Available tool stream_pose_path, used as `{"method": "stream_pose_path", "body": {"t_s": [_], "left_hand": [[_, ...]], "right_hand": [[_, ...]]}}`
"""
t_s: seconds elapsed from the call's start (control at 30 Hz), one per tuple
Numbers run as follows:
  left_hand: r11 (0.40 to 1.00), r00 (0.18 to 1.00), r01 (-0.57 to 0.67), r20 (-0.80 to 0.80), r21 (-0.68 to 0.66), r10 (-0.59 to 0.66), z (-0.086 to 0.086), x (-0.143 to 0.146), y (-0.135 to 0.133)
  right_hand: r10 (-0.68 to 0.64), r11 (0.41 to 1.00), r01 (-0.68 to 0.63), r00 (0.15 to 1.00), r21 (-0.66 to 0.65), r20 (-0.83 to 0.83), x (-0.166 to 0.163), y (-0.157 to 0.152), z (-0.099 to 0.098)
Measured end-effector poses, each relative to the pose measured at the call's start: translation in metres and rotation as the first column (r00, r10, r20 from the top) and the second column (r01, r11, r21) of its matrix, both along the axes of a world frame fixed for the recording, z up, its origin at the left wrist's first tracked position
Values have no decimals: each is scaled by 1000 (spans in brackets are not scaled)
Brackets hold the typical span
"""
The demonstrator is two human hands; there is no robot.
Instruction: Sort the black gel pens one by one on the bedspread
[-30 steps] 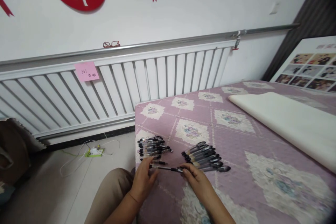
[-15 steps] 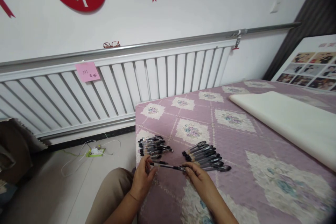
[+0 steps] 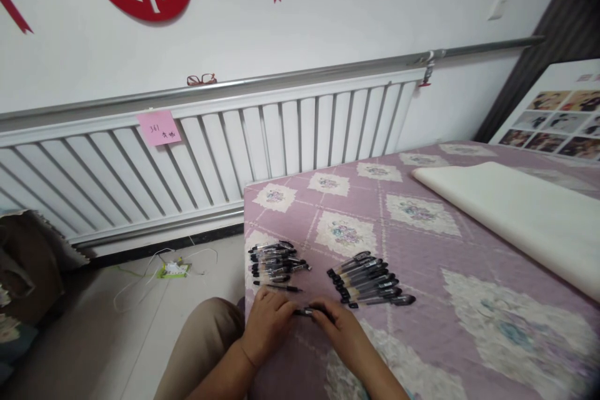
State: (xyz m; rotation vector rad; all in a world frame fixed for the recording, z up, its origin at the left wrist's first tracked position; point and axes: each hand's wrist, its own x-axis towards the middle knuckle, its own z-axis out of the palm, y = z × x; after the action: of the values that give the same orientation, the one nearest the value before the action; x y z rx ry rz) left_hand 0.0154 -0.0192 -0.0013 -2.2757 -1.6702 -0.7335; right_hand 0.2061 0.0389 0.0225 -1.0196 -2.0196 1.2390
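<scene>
Between my two hands, low over the bed's near part, is a black pen [image 3: 304, 312] held roughly level. My left hand [image 3: 268, 320] is closed around its left end, and the fingers of my right hand [image 3: 338, 325] pinch the other end. Only a short dark stretch of the pen shows; both ends are hidden by fingers. Just beyond my left hand a single slim pen [image 3: 280, 287] lies on the cover. Behind that is a loose pile of black pens [image 3: 269, 262]. To the right, several capped pens [image 3: 375, 281] lie side by side in a slanted row.
A purple floral cover [image 3: 403, 244] spreads under the pens. Folded cream cloth [image 3: 510, 212] lies at right, near a photo board [image 3: 557, 119]. Beyond the bed runs a white radiator [image 3: 262, 144] with a pink note [image 3: 159, 128]. A power strip [image 3: 174, 269] lies on the floor at left.
My hands have drawn closer together along the pen and lower, covering most of it. The single pen beyond my left hand now shows more fully. Pile and row look unchanged.
</scene>
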Motion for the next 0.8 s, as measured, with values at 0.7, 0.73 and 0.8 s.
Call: {"method": "stream_pose_path", "body": {"t_s": [0.7,0.73,0.8], "left_hand": [[998,1000,11,24,-69,-9,7,-2,-2],[998,1000,7,22,-63,-6,7,-2,-3],[999,1000,0,19,-53,1,7,-2,-2]], "right_hand": [[-108,990,108,994,91,-4,18,11,-4],[-121,989,121,993,88,-3,18,11,-3],[-128,989,128,992,77,-4,18,11,-3]]}}
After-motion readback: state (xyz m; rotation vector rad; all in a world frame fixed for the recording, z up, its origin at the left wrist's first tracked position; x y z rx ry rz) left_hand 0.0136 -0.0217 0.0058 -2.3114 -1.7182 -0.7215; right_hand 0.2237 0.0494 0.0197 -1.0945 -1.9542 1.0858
